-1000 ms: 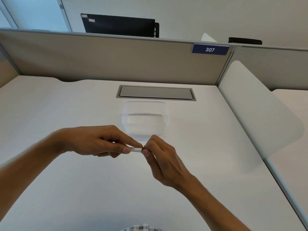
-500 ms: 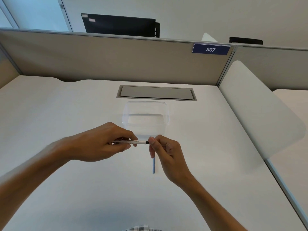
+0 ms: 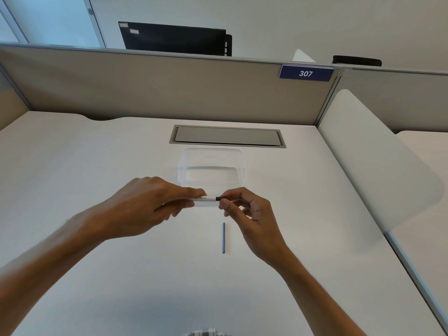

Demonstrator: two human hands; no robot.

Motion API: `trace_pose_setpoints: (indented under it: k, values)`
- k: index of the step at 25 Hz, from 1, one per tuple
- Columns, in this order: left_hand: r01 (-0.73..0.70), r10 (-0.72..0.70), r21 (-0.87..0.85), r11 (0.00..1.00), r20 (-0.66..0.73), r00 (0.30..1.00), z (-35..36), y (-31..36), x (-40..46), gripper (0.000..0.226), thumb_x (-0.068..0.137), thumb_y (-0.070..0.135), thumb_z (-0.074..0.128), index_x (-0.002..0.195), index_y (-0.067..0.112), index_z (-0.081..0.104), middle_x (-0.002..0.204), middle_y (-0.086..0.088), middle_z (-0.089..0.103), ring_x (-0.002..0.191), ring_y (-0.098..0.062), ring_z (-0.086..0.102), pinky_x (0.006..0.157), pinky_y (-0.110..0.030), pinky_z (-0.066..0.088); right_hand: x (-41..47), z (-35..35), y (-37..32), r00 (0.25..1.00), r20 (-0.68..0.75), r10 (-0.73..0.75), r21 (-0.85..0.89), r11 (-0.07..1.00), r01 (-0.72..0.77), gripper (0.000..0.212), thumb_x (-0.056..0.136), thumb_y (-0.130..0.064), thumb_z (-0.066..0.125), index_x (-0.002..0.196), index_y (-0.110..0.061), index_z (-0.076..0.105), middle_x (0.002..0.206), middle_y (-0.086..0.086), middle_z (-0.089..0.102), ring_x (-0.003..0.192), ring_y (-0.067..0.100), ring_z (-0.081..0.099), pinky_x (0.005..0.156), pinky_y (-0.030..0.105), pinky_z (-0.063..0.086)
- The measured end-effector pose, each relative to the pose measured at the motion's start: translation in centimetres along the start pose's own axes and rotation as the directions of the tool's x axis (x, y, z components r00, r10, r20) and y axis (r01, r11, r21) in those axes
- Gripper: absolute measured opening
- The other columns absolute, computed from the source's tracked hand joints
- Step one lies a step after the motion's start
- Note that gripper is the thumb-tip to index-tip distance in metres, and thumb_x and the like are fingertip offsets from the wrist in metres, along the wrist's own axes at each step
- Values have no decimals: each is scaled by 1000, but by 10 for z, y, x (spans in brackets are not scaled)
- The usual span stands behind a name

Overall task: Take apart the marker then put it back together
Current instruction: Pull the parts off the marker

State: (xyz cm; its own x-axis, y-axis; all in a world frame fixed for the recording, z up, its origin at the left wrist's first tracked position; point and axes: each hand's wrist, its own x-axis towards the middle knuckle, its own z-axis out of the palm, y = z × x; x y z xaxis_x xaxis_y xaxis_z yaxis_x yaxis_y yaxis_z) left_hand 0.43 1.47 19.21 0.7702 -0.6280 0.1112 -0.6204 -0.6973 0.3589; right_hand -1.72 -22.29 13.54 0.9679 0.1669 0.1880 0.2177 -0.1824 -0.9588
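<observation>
I hold a slim white marker barrel (image 3: 205,198) level above the desk, with small black print on it. My left hand (image 3: 150,204) grips its left part, which the fingers hide. My right hand (image 3: 244,209) pinches the dark end piece (image 3: 221,198) at the barrel's right end. A thin blue rod (image 3: 223,238), a part of the marker, lies on the white desk just below my hands, pointing towards me.
A clear plastic tub (image 3: 212,169) stands right behind my hands. Behind it is a grey cable hatch (image 3: 227,136) set in the desk (image 3: 97,166). Beige partitions (image 3: 169,88) close the back, and a white divider (image 3: 371,166) runs along the right.
The blue rod now lies on the desk; a second ago it was not visible. My hands rose and drew apart a little, showing more barrel and the dark end.
</observation>
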Motion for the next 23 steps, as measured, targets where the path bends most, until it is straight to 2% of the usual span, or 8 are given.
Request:
trace_pose_setpoints:
  k: [2, 5, 8, 11, 14, 17, 19, 23]
  values:
    - [3, -3, 2, 1000, 4, 1000, 2, 1, 0, 43, 91, 58, 25, 130, 57, 44, 73, 24, 56, 65, -8, 59, 58, -23, 46, 0, 1, 0, 1000, 10, 20, 10, 1000, -20, 5, 93, -21, 66, 98, -20, 69, 88, -10, 71, 82, 10, 67, 70, 26, 47]
    - [11, -11, -3, 1000, -13, 1000, 4, 1, 1, 40, 92, 50, 34, 130, 55, 45, 73, 23, 57, 65, -10, 59, 57, -26, 47, -2, 4, -1, 998, 1, 62, 25, 998, -62, 22, 87, -42, 63, 105, -29, 65, 92, -8, 71, 86, 10, 67, 69, 25, 49]
    - [14, -13, 13, 1000, -23, 1000, 7, -1, 1, 40, 93, 43, 36, 130, 56, 43, 75, 23, 58, 66, -9, 58, 58, -24, 46, -1, 5, -1, 996, -81, 44, 32, 999, -41, 36, 86, -55, 53, 89, -22, 67, 78, -3, 69, 73, 9, 62, 65, 21, 45]
    - [15, -14, 29, 999, -21, 1000, 8, -2, 1, 40, 93, 42, 36, 130, 55, 44, 75, 25, 58, 68, -8, 58, 58, -22, 45, 0, 5, -1, 996, -84, 23, 67, 998, -18, 43, 96, -45, 56, 74, -10, 68, 64, 0, 65, 63, 10, 59, 65, 20, 45]
    - [19, -18, 32, 999, -24, 1000, 9, -3, 0, 40, 93, 42, 37, 130, 53, 46, 74, 27, 57, 67, -8, 58, 57, -22, 45, 0, 5, -3, 999, -33, 19, 109, 994, -16, 37, 97, -30, 57, 73, -5, 69, 62, 1, 65, 61, 9, 58, 62, 12, 42]
    - [27, -26, 29, 999, -19, 999, 9, -6, 0, 39, 94, 37, 40, 130, 53, 47, 74, 29, 56, 66, -8, 58, 57, -20, 44, -1, 3, -4, 1000, 0, 24, 106, 994, -24, 27, 96, -25, 60, 78, -8, 71, 67, -1, 68, 64, 7, 59, 61, 11, 40]
    - [34, -34, 26, 999, -14, 999, 9, -7, -1, 38, 96, 35, 42, 129, 52, 48, 73, 29, 55, 66, -8, 58, 57, -19, 43, -1, 1, -3, 999, 11, 31, 92, 995, -32, 20, 96, -25, 61, 84, -13, 71, 71, -3, 70, 68, 7, 61, 63, 15, 40]
    - [47, -47, 26, 999, -17, 999, 9, -5, -1, 39, 93, 44, 35, 128, 51, 50, 73, 27, 57, 66, -6, 57, 58, -21, 44, -3, 0, -1, 999, -1, 48, 58, 997, -48, 12, 95, -22, 64, 89, -16, 71, 75, -4, 71, 72, 9, 64, 66, 29, 45]
